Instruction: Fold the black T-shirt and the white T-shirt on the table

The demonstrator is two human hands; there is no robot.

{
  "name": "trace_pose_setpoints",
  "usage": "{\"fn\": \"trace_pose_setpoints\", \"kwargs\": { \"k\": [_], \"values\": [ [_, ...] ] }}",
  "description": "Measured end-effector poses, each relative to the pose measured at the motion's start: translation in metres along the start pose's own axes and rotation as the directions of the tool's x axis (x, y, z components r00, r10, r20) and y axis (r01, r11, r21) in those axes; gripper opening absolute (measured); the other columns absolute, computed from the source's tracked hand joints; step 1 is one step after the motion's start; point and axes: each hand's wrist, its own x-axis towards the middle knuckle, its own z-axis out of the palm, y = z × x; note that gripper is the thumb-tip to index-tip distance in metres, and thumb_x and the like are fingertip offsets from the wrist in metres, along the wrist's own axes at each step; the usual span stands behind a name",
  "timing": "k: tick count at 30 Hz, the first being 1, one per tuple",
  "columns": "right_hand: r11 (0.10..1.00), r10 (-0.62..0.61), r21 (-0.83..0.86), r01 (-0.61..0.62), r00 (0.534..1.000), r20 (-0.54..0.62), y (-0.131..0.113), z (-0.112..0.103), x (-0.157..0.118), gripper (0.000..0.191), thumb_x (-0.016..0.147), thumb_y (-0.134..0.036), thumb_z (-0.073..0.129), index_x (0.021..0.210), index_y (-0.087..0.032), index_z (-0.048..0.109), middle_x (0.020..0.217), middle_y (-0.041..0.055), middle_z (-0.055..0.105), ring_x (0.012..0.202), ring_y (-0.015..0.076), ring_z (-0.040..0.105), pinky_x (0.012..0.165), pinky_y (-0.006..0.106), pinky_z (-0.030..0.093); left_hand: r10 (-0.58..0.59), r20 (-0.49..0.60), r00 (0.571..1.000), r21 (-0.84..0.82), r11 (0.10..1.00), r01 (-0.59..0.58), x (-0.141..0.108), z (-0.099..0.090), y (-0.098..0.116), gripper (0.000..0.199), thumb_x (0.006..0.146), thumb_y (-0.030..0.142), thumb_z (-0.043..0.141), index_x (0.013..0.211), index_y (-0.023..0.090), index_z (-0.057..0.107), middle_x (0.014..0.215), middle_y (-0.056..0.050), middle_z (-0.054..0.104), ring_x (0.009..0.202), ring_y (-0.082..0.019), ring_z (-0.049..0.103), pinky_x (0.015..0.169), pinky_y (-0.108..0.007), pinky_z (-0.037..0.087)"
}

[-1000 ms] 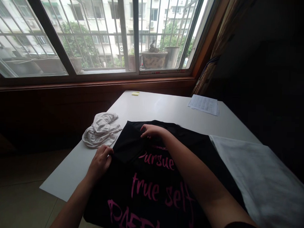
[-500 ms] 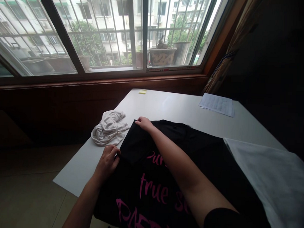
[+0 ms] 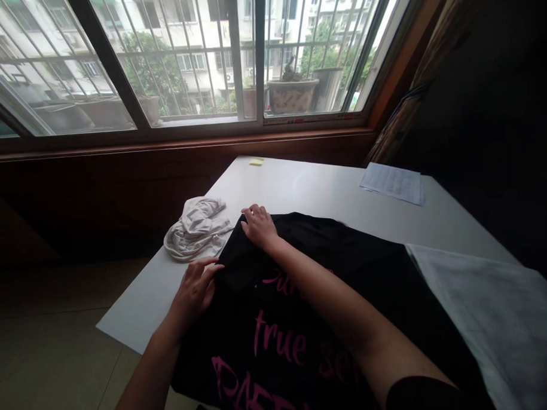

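Note:
A black T-shirt point(image 3: 287, 313) with pink lettering lies spread over the near part of the table, its lower part reaching past the edge. At the shirt's left edge, my left hand point(image 3: 196, 289) has thumb and index finger close together on the cloth. Farther up, my right hand point(image 3: 259, 225) rests on the top left corner, fingers apart and laid on the fabric. My right forearm crosses over the shirt and covers some of the lettering. Left of my hands, a crumpled off-white cloth point(image 3: 198, 229) sits at the table's edge.
The white table point(image 3: 301, 188) has a yellow sticky note point(image 3: 256, 162) at the far edge and printed papers point(image 3: 393, 184) at the back right. A whitish translucent sheet point(image 3: 489, 308) lies along the right side. Behind stand a barred window point(image 3: 193, 64) and a curtain point(image 3: 406, 108).
My right hand has loosened from its pinch on the corner and now lies with fingers spread. My left hand has shifted slightly up, its fingers straighter. The shirt's corner lies about where it was.

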Motion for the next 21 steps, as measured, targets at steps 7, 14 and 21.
{"fn": "trace_pose_setpoints", "kwargs": {
  "k": [7,14,21],
  "values": [
    [0.916,-0.402,0.032,0.401,0.907,0.125,0.02,-0.003,-0.047,0.05,0.104,-0.045,0.048,0.147,-0.02,0.052,0.155,0.0123,0.047,0.142,0.0287,0.041,0.121,0.047,0.03,0.19,0.157,0.969,-0.069,0.981,-0.181,0.002,-0.005,0.008,0.027,0.092,0.008,0.054,0.108,0.026,0.066,0.105,-0.004,0.066,0.107,-0.023,0.06,0.118,-0.056,0.036],
    [0.978,-0.203,-0.009,0.21,0.956,0.211,0.073,-0.017,-0.069,0.05,0.105,-0.046,0.046,0.151,-0.028,0.049,0.164,0.0062,0.038,0.153,0.0299,0.026,0.125,0.053,0.018,0.088,0.245,0.966,-0.085,0.994,-0.069,0.006,-0.014,0.017,0.024,0.088,0.013,0.054,0.102,0.027,0.068,0.104,-0.006,0.066,0.103,-0.026,0.061,0.113,-0.055,0.043],
    [0.992,-0.118,-0.02,0.123,0.978,0.171,0.088,-0.038,-0.079,0.048,0.104,-0.035,0.048,0.151,-0.026,0.05,0.163,0.0079,0.039,0.153,0.0294,0.027,0.124,0.053,0.022,0.092,0.233,0.968,-0.095,0.993,-0.072,0.005,-0.014,0.017,0.023,0.086,0.013,0.058,0.101,0.027,0.069,0.105,-0.006,0.066,0.105,-0.026,0.06,0.11,-0.054,0.045]
  ]
}}
